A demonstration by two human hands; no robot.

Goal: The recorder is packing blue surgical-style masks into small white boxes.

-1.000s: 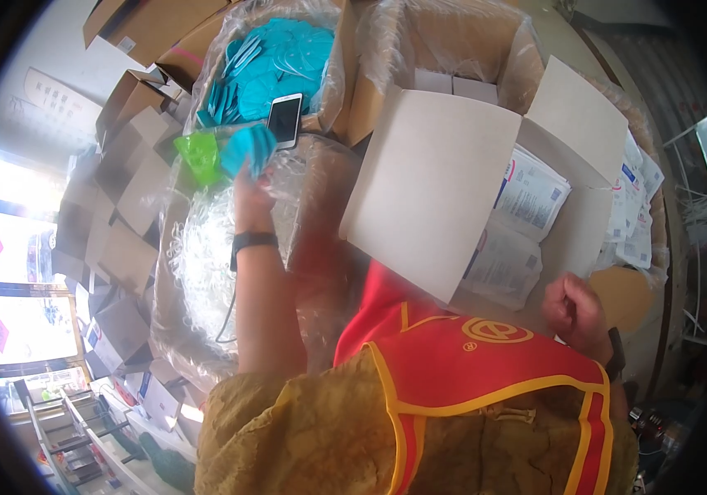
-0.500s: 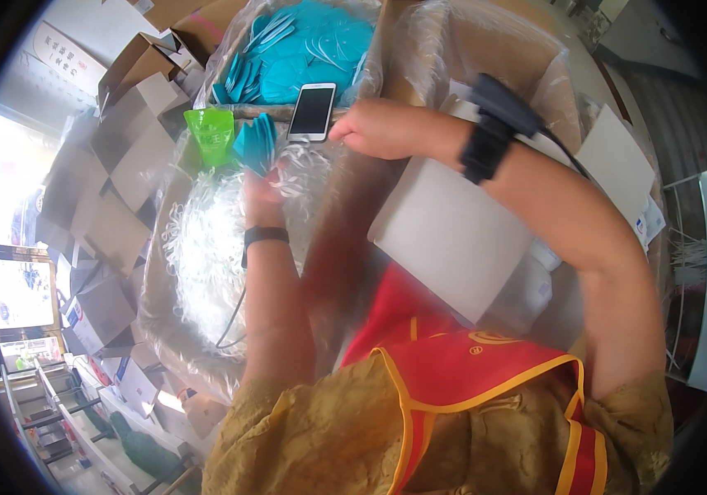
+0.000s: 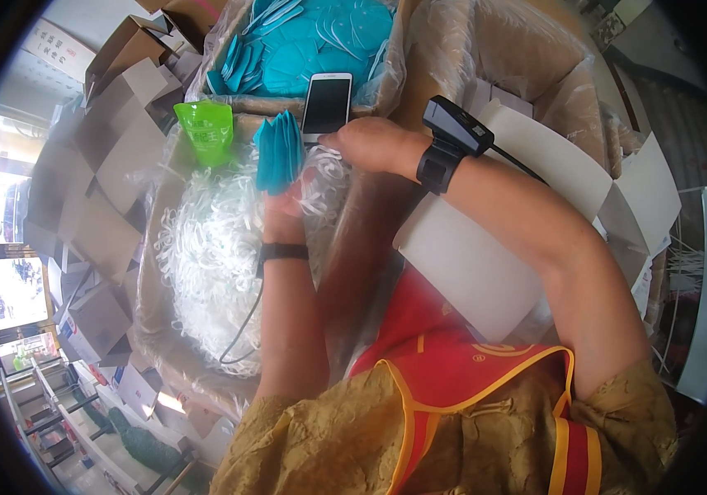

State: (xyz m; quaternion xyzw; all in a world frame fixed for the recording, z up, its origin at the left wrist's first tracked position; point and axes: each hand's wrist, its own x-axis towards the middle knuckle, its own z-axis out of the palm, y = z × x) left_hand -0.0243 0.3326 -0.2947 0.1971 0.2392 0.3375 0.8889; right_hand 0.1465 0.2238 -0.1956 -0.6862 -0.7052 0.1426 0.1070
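A bundle of folded teal face masks [image 3: 279,153] stands upright in my left hand [image 3: 286,200], whose fingers are closed round its lower end. White ear loops [image 3: 326,177] hang out from the bundle's right side. My right hand [image 3: 367,142] is closed just right of these loops, fingertips beside the lower edge of a white smartphone [image 3: 327,103]; whatever they pinch, if anything, is too small to make out. Beneath my left hand, a plastic-lined carton [image 3: 151,330] holds a heap of white elastic loops [image 3: 213,256].
Behind the phone stands a lined carton [image 3: 399,62] full of teal masks. A green pouch [image 3: 207,132] leans at the heap's far left. White box flaps [image 3: 473,260] lie under my right forearm. Flattened cartons [image 3: 110,157] pile up on the left, above a metal rack [image 3: 48,412].
My right hand has come nearer the mask bundle, beside the phone's lower edge. The bundle in my left hand now shows more of its side. The whole view has shifted slightly.
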